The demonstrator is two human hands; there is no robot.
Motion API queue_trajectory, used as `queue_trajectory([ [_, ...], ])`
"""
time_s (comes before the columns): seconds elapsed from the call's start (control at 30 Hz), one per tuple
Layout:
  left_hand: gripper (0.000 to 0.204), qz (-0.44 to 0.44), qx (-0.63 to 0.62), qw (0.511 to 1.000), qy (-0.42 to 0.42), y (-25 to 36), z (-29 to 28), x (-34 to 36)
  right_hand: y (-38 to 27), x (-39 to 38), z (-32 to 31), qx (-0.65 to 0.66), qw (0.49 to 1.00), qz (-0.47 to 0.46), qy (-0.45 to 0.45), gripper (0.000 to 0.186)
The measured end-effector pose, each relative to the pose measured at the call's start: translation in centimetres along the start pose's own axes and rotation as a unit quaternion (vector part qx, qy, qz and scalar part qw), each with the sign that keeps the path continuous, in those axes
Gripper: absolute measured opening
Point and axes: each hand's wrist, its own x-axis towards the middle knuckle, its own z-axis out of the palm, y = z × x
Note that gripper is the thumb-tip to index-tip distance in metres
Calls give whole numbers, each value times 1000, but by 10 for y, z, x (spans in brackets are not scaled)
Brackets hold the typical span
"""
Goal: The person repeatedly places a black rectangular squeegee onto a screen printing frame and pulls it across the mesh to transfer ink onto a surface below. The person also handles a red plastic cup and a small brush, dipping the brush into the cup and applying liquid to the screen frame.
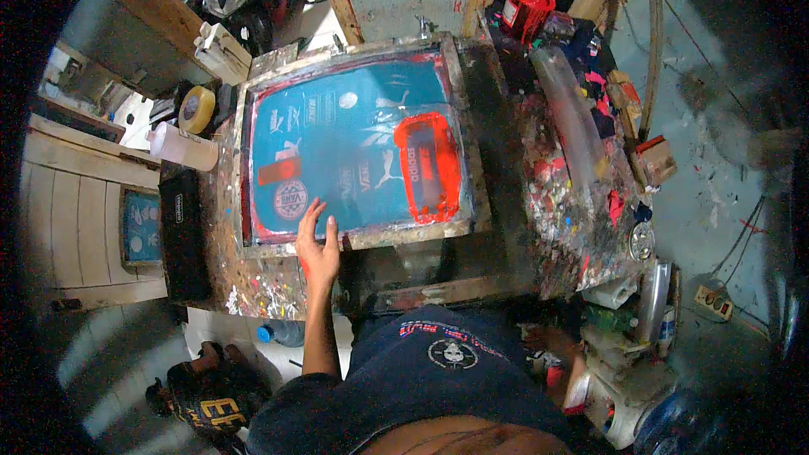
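A screen-printing frame (371, 242) with a teal mesh and pale printed designs lies on the work table in front of me. At its near edge, left of the middle, my left hand (318, 254) rests with fingers stretched out, holding nothing. Bright red ink (455, 173) rings one design at the right of the mesh, and a smaller red patch (279, 171) is at the left. My right hand (548, 344) is low at my right side, dark and blurred beside the cluttered white stool; its fingers cannot be made out.
A red ink-smeared tub (527, 8) stands at the back right. Along the paint-stained table's right side lie a clear plastic roll (566, 105) and coloured scraps. At the left are a tape roll (197, 109), a whitish plastic container (184, 148) and a black box (184, 236).
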Motion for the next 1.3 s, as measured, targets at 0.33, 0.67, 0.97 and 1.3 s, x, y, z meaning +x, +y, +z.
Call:
queue_trajectory([
  [0.33,35,104,89,991,13,-27,36,22,81,127,83,-130,963,118,207,36],
  [0.67,29,108,48,990,76,-22,37,17,122,48,21,-218,968,-97,74,31],
  [0.97,26,87,37,988,118,-13,36,19,-257,114,-145,-416,895,-91,131,22],
  [1.3,22,69,25,989,129,-12,33,16,-398,375,-112,-433,712,-538,126,37],
])
